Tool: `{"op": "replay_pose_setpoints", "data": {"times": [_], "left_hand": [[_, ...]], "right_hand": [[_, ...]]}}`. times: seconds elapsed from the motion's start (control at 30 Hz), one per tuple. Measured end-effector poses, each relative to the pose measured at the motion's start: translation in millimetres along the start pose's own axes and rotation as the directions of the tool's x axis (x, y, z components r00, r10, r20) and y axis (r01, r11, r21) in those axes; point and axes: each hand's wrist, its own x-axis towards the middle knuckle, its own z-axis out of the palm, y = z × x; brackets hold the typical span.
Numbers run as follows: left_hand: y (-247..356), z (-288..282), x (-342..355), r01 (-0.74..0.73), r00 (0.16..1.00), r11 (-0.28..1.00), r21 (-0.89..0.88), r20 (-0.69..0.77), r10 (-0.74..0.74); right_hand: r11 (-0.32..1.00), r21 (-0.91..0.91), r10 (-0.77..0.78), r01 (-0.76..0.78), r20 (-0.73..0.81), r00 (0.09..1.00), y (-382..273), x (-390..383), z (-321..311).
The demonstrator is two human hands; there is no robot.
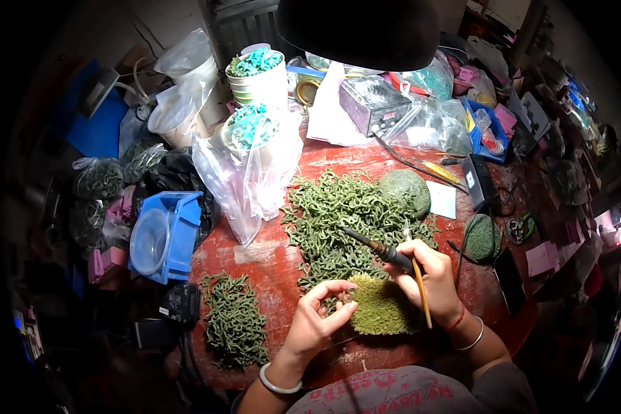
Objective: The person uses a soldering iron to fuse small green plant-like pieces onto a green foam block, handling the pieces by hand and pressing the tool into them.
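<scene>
My right hand (pixel 428 272) is closed around a dark soldering-iron-like tool (pixel 390 251) pointing up-left and a slim tool with a wooden handle (pixel 421 286). My left hand (pixel 321 314) pinches a small dark green curled piece (pixel 348 295) beside the left edge of a fuzzy yellow-green pad (pixel 383 307), which lies below both hands. Just beyond them spreads a large heap of dark green curly pieces (pixel 324 214), with a round green dome (pixel 403 190) at its back right. A smaller heap of similar pieces (pixel 231 321) lies left of my left hand.
The red worn table (pixel 276 345) holds plastic bags (pixel 241 193), buckets (pixel 259 86) of green and turquoise pieces, a blue bin (pixel 183 234) at left, a metal power box (pixel 372 103) with a cable at back, and a green sponge (pixel 481 241), black device (pixel 477 179) and phone (pixel 509 283) at right.
</scene>
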Motion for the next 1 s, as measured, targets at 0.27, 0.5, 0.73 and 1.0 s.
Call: {"op": "replay_pose_setpoints", "data": {"times": [0.27, 0.5, 0.73, 1.0], "left_hand": [[-1.4, -7.0, -1.6, 0.091, 0.993, 0.904, -0.418, 0.103, -0.052], [-0.7, -0.7, -3.2, 0.033, 0.999, 0.992, -0.125, 0.046, -0.027], [-6.9, -5.6, -3.5, 0.05, 0.985, 0.987, -0.15, 0.172, -0.024], [-3.9, 1.7, -2.8, 0.101, 0.986, 0.992, -0.075, 0.139, -0.09]], "right_hand": [[0.782, 0.484, 0.321, -0.392, 0.226, 0.92, -30.2, -11.6, 9.4], [0.794, 0.488, 0.277, -0.363, 0.24, 0.93, -27.5, -15.8, 14.5], [0.936, 0.309, 0.089, -0.167, 0.25, 0.964, -29.1, -15.7, 10.3], [0.968, 0.249, -0.01, -0.038, 0.186, 0.982, -37.2, -21.5, -0.8]]}}
